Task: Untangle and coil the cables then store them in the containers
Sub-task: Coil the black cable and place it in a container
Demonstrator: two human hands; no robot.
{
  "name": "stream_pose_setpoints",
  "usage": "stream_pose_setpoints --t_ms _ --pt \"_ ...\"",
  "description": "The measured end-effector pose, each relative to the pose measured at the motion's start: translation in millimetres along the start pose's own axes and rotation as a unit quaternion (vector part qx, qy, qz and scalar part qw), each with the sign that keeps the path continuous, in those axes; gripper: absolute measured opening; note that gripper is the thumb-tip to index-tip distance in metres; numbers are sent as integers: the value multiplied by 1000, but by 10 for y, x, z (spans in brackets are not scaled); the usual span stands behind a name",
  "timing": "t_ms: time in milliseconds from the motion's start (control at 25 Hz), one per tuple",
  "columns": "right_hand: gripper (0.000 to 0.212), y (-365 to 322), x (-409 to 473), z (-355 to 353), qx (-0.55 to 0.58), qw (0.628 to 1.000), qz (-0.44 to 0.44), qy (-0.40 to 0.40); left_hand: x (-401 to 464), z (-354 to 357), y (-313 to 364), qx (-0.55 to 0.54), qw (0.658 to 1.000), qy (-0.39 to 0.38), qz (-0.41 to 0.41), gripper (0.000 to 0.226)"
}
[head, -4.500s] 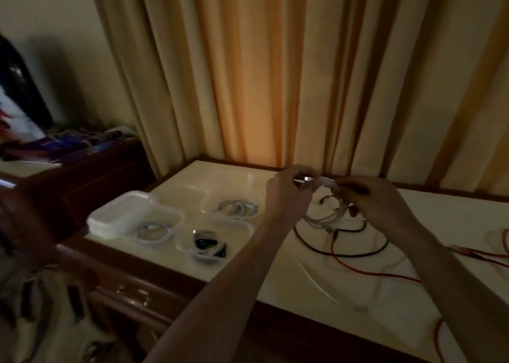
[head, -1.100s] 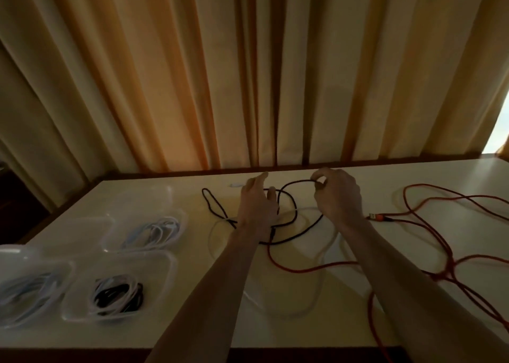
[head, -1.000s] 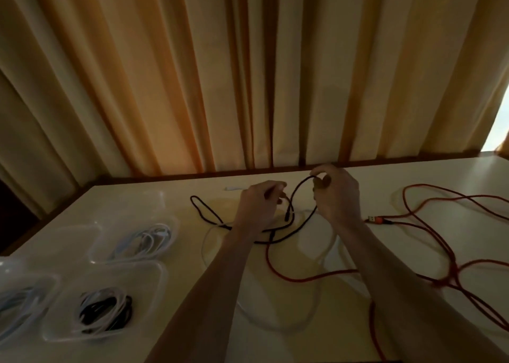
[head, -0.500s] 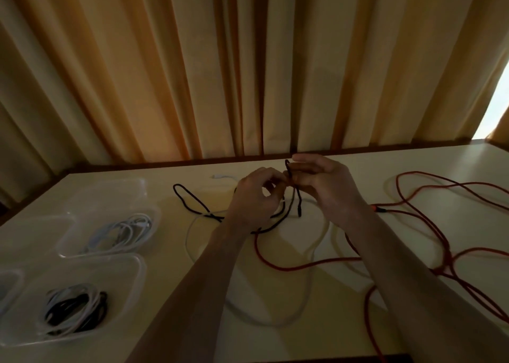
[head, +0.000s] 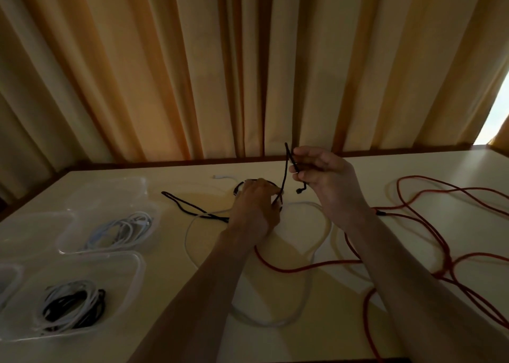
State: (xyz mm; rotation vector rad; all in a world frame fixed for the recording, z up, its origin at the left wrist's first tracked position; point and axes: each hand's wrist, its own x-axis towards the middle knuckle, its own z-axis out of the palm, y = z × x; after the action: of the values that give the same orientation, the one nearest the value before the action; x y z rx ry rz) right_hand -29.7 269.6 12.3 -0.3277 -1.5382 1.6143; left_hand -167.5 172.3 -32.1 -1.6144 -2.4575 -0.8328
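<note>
1. Far to the left of the black cable (head: 192, 210) stand the clear containers (head: 91, 294). The nearer one holds a coil of black and white leads, and the one behind it (head: 115, 225) holds a pale coil. Both lie well apart from my hands.
2. The black cable's slack lies flat on the table (head: 413, 340). It stretches leftward from my left hand to a narrow loop end that points toward the containers.
3. My left hand (head: 254, 211) sits low, just above the table, with its fingers curled round the black cable. The cable rises from it in a steep line, up and slightly right.
4. My right hand (head: 327, 181) is the higher one, just right of that rising strand. It pinches the cable at a sharp bend near the top, and the short free end with its plug (head: 299, 190) hangs below my fingers.
5. So the cable's long axis between my hands runs nearly upright, with the loose length all on the left-hand side. I judge that the next coil turn has to draw slack from the left, so my left hand should feed while my right keeps the end.
6. Right of the black cable sprawls the red cable (head: 440, 225). One of its loops passes under my forearms, beside a white cable (head: 275, 321), and it could get dragged along.
</note>
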Motion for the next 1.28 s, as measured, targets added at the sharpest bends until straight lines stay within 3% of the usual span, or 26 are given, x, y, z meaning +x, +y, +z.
stream_pose_setpoints --t_ms 80,200,360,520,720,920,1000,1160,1280 --pt "44 1 -31 26 -118 992 -34 1 -29 -62 54 7 999 16 32 32" --pt "46 55 -76 87 -325 938 -117 -14 -79 -174 160 2 998 20 52 36" --pt "41 96 -72 81 -424 892 -154 -6 -114 -288 223 -22 997 63 49 38" --pt "26 63 -48 47 -404 909 -104 -21 -100 -288 239 -107 988 108 29 30" --pt "30 78 -23 39 -306 949 -72 -26 -60 -211 145 -140 964 218 57 13" --pt "26 18 -18 22 -144 989 -21 -34 -48 -213 157 -267 952 147 11 17" --pt "23 18 -11 18 -154 988 -12 -25 -63 -241 190 -327 934 146 -16 19" --pt "17 83 7 15 -305 951 -42 -13 -71 -274 226 -371 911 169 -58 19" --pt "19 99 -9 25 -330 943 -46 -4 -60 -253 224 -413 892 169 -72 19"
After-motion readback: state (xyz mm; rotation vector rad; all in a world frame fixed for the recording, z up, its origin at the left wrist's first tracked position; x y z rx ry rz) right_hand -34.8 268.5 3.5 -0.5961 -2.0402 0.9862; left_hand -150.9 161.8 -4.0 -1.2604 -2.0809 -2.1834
